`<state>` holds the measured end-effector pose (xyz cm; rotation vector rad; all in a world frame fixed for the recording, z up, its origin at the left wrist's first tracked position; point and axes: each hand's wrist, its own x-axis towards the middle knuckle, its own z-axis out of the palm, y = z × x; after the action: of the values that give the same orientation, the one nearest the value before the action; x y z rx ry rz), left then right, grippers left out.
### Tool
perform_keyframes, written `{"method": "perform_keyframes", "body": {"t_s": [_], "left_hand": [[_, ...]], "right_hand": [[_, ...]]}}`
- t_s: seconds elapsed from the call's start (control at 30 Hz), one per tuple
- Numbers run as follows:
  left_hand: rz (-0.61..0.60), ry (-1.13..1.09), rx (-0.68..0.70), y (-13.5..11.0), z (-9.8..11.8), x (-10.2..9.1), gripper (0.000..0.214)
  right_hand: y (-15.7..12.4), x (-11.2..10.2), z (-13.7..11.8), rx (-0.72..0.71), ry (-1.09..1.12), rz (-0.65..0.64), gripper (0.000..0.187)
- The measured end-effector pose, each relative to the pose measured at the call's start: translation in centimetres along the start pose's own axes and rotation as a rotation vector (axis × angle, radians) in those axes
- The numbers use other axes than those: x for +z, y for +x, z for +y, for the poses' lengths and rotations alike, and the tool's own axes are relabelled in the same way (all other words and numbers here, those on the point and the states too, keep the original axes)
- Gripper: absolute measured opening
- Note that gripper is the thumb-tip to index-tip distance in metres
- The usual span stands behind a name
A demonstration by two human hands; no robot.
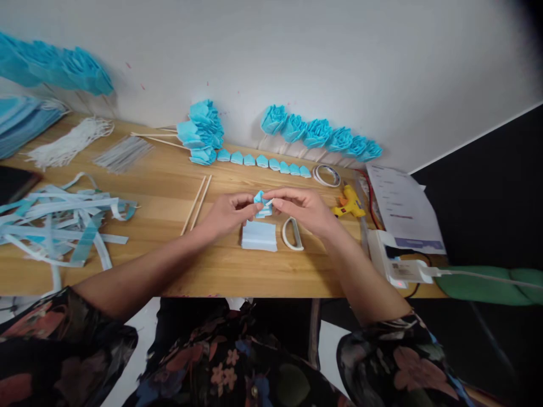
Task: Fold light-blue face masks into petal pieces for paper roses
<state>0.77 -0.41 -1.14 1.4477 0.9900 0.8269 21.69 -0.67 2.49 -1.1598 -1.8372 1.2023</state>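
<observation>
Over the middle of the table, my left hand [229, 213] pinches a small folded piece of blue mask fabric [259, 197] between thumb and fingers. My right hand [304, 208] meets it from the right, thumb and forefinger closed on a small white strip [270, 202] that lies against the folded piece. Its exact kind is too small to tell. Just below the hands lies a flat light-blue fabric rectangle [259, 236]. Beside that, under my right hand, is a white D-shaped loop [292, 234]. Two thin wooden sticks [197, 204] lie left of my left hand.
Folded blue pieces [262, 161] line the back, near blue fabric roses [317, 133] on sticks. A tape roll [327, 176], yellow glue gun [350, 202] and power strip [392, 260] are right. Cut strips [85, 223], white cords [70, 142], wires [123, 154] and masks [27, 121] lie left.
</observation>
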Motion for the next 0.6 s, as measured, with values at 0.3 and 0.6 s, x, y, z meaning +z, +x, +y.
{"method": "perform_keyframes", "body": {"t_s": [0.3,0.6], "left_hand": [[0.012,-0.118,-0.147,0.2,0.3,0.0,0.025],[0.006,-0.118,-0.193,0.2,0.7,0.2,0.022]], "right_hand": [[-0.7,1.8,1.0,-0.35,-0.387,0.391,0.016],[-1.0,1.5,2.1,-0.515,-0.623,0.397,0.017]]}}
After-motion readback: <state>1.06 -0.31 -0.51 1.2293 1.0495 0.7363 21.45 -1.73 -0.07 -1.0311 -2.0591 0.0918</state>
